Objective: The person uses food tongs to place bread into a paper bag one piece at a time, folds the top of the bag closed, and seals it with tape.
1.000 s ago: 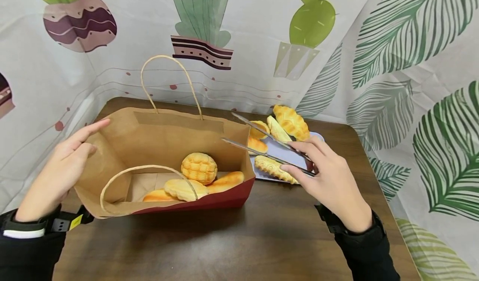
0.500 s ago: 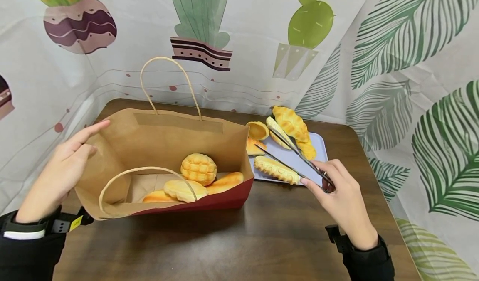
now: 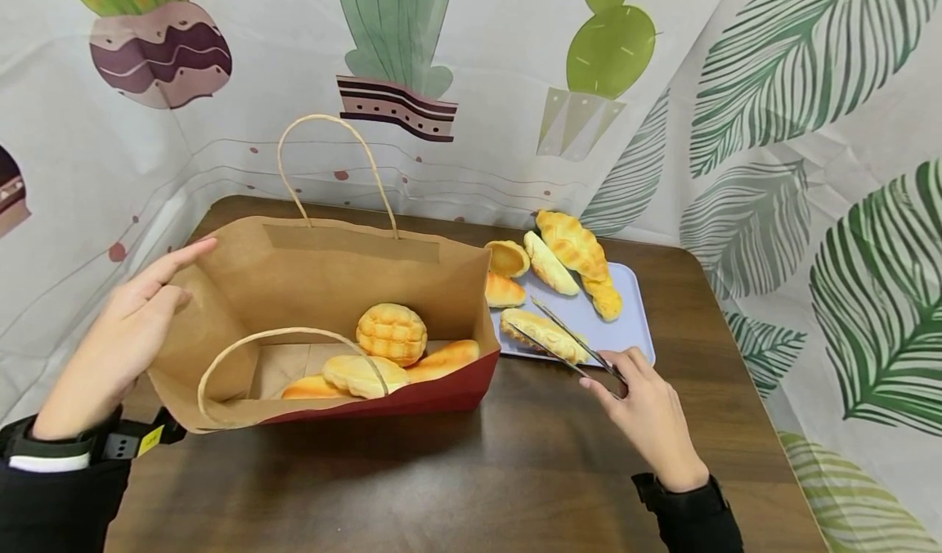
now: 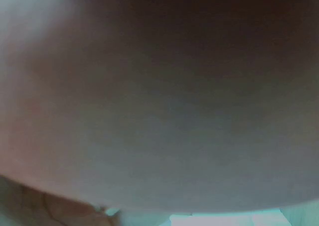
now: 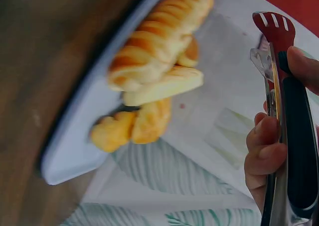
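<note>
At the left, my left hand (image 3: 121,336) holds the left edge of an open brown paper bag (image 3: 346,271), index finger stretched along its rim. Skin fills most of the left wrist view. My right hand (image 3: 651,410) grips metal tongs (image 3: 585,348) with dark handles, also seen as tongs (image 5: 294,136) in the right wrist view. Their spread tips are over a long ridged bread (image 3: 545,334) near the tray's front edge; contact cannot be told. Inside the bag lie a round scored bun (image 3: 392,334), a pale roll (image 3: 363,375) and other bread.
A lilac tray (image 3: 636,316) right of the bag bears a croissant (image 3: 570,242), a pale long bun (image 3: 550,264), a tart shell (image 3: 508,258) and an orange-topped bun (image 3: 504,291). Patterned cloth (image 3: 493,70) hangs behind the wooden table (image 3: 552,471).
My right hand has drawn the tongs from beside the bag's right rim back toward the front, and their tips now straddle the ridged bread. The left hand and bag stay put.
</note>
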`<state>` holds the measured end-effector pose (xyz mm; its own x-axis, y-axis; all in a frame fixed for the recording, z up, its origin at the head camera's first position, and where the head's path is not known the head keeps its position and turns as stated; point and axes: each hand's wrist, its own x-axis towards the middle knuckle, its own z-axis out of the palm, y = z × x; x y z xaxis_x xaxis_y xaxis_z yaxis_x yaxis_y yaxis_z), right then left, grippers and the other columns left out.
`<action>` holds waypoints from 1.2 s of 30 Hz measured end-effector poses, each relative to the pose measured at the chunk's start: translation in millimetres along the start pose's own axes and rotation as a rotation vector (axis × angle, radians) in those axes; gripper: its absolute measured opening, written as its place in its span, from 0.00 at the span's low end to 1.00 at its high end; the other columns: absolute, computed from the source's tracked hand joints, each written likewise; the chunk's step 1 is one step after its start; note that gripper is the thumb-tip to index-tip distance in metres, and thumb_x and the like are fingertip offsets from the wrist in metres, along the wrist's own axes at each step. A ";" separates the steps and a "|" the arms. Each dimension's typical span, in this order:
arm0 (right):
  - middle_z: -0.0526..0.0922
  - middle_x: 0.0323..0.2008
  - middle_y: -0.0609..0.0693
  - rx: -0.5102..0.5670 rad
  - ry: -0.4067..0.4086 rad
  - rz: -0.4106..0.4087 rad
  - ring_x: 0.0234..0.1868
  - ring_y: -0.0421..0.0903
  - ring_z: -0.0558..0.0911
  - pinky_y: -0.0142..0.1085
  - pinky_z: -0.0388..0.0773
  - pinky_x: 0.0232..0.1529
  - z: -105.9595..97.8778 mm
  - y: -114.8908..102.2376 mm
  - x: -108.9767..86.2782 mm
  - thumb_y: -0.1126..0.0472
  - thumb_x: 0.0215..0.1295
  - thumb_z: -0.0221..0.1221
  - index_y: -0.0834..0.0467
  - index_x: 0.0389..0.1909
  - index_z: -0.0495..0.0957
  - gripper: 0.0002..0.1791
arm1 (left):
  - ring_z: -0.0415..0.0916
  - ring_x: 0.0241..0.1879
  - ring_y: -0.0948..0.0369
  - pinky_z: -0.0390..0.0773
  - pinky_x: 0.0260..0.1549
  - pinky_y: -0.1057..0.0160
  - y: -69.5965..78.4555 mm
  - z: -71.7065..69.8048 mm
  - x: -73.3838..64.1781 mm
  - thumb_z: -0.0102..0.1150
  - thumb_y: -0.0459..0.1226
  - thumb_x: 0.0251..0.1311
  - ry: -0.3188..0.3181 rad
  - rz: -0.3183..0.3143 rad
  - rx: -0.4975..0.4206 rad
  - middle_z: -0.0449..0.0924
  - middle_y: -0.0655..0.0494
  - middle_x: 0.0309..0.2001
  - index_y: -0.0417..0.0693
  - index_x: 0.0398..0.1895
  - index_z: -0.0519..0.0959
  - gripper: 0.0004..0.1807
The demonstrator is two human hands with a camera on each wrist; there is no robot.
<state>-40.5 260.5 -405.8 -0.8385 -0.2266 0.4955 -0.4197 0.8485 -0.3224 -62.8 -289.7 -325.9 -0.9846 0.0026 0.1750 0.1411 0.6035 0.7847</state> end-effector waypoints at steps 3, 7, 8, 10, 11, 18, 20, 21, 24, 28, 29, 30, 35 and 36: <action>0.70 0.33 0.46 -0.025 -0.017 0.014 0.26 0.34 0.62 0.32 0.60 0.22 7.4 3.8 -3.6 0.63 0.53 0.80 0.63 0.50 0.86 0.24 | 0.56 0.53 0.63 0.53 0.44 0.72 1.4 -0.4 -0.5 0.34 0.31 0.79 0.001 -0.008 0.007 0.65 0.74 0.63 0.57 0.84 0.64 0.33; 0.75 0.34 0.51 -0.042 -0.023 0.020 0.24 0.35 0.64 0.34 0.64 0.21 15.3 8.6 -6.0 0.63 0.54 0.80 0.64 0.50 0.85 0.23 | 0.58 0.46 0.60 0.53 0.42 0.70 3.1 -0.3 -0.8 0.35 0.31 0.79 0.005 -0.014 0.016 0.65 0.71 0.60 0.55 0.84 0.64 0.32; 0.76 0.35 0.52 -0.047 -0.025 0.022 0.24 0.36 0.64 0.35 0.65 0.21 16.9 9.7 -6.4 0.63 0.54 0.80 0.65 0.50 0.85 0.23 | 0.58 0.46 0.59 0.53 0.42 0.70 3.3 -0.2 -0.8 0.35 0.31 0.79 0.005 -0.015 0.016 0.65 0.72 0.60 0.55 0.84 0.64 0.32; 0.77 0.36 0.53 -0.052 -0.034 0.035 0.23 0.37 0.66 0.37 0.67 0.21 20.0 11.4 -6.6 0.63 0.54 0.80 0.65 0.50 0.85 0.23 | 0.57 0.49 0.58 0.53 0.42 0.71 3.4 -0.1 -0.7 0.35 0.31 0.79 0.005 -0.014 0.013 0.66 0.75 0.62 0.55 0.84 0.64 0.32; 0.78 0.37 0.54 -0.055 -0.038 0.043 0.23 0.38 0.67 0.38 0.69 0.21 21.6 12.2 -6.4 0.62 0.54 0.80 0.65 0.50 0.85 0.24 | 0.56 0.51 0.57 0.53 0.43 0.71 3.3 -0.1 -0.6 0.35 0.31 0.79 0.004 -0.016 0.010 0.65 0.76 0.62 0.55 0.84 0.64 0.32; 0.79 0.37 0.54 -0.050 -0.042 0.063 0.22 0.36 0.62 0.39 0.68 0.20 29.0 17.1 -4.9 0.61 0.55 0.80 0.66 0.50 0.85 0.23 | 0.54 0.55 0.64 0.52 0.45 0.71 2.1 -0.5 -0.1 0.34 0.31 0.79 -0.002 -0.026 -0.002 0.63 0.82 0.68 0.58 0.84 0.63 0.33; 0.78 0.36 0.53 -0.045 -0.045 0.060 0.22 0.37 0.63 0.40 0.68 0.20 30.4 18.3 -4.7 0.61 0.56 0.80 0.65 0.49 0.85 0.23 | 0.54 0.55 0.64 0.52 0.45 0.72 3.5 0.1 -0.6 0.34 0.31 0.79 -0.001 -0.022 -0.002 0.62 0.83 0.68 0.56 0.84 0.63 0.33; 0.78 0.36 0.52 -0.041 -0.049 0.061 0.23 0.37 0.65 0.40 0.70 0.21 30.9 18.4 -4.6 0.61 0.56 0.80 0.65 0.49 0.85 0.23 | 0.54 0.55 0.63 0.52 0.45 0.72 4.2 0.4 -0.9 0.34 0.31 0.79 0.001 -0.020 -0.003 0.63 0.83 0.67 0.55 0.84 0.63 0.32; 0.78 0.36 0.52 -0.029 -0.082 0.076 0.25 0.42 0.72 0.43 0.74 0.23 31.7 18.8 -4.6 0.61 0.56 0.79 0.65 0.49 0.85 0.22 | 0.55 0.55 0.64 0.53 0.45 0.73 4.8 0.7 -1.7 0.33 0.30 0.79 0.005 -0.007 -0.008 0.63 0.83 0.68 0.53 0.84 0.63 0.32; 0.79 0.37 0.53 -0.016 -0.129 0.099 0.29 0.47 0.78 0.47 0.78 0.28 33.0 17.5 -4.9 0.61 0.57 0.79 0.65 0.49 0.85 0.22 | 0.55 0.54 0.64 0.53 0.45 0.76 3.4 -0.4 -1.8 0.33 0.30 0.79 0.008 0.009 -0.012 0.64 0.82 0.68 0.54 0.84 0.64 0.33; 0.79 0.37 0.54 -0.014 -0.136 0.102 0.30 0.48 0.79 0.48 0.79 0.28 33.3 16.7 -5.0 0.61 0.57 0.79 0.65 0.49 0.85 0.22 | 0.56 0.54 0.63 0.54 0.45 0.76 3.0 -0.7 -1.6 0.32 0.31 0.79 0.008 0.008 -0.010 0.64 0.82 0.67 0.56 0.84 0.64 0.33; 0.80 0.37 0.55 -0.015 -0.142 0.103 0.31 0.49 0.80 0.49 0.79 0.29 33.5 16.4 -5.0 0.61 0.58 0.79 0.65 0.50 0.85 0.22 | 0.57 0.53 0.62 0.54 0.44 0.76 2.5 -0.8 -1.4 0.32 0.31 0.79 0.008 0.008 -0.008 0.64 0.81 0.67 0.56 0.84 0.64 0.33; 0.82 0.39 0.56 -0.016 -0.160 0.098 0.29 0.48 0.79 0.47 0.79 0.29 33.6 15.5 -4.3 0.62 0.58 0.78 0.66 0.49 0.85 0.21 | 0.56 0.53 0.59 0.54 0.43 0.74 1.3 -0.3 -0.4 0.34 0.31 0.79 0.006 -0.002 0.001 0.65 0.79 0.65 0.57 0.84 0.64 0.32; 0.82 0.39 0.56 -0.013 -0.162 0.094 0.28 0.46 0.78 0.46 0.78 0.28 33.1 15.5 -3.9 0.62 0.58 0.78 0.66 0.49 0.85 0.20 | 0.56 0.52 0.58 0.54 0.43 0.73 1.3 -0.2 -0.1 0.35 0.31 0.79 0.006 -0.005 0.004 0.66 0.78 0.65 0.57 0.84 0.64 0.32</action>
<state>-55.3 258.7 -439.4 -0.9195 -0.2190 0.3264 -0.3329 0.8755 -0.3503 -62.6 -289.1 -324.8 -0.9847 -0.0051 0.1744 0.1356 0.6069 0.7832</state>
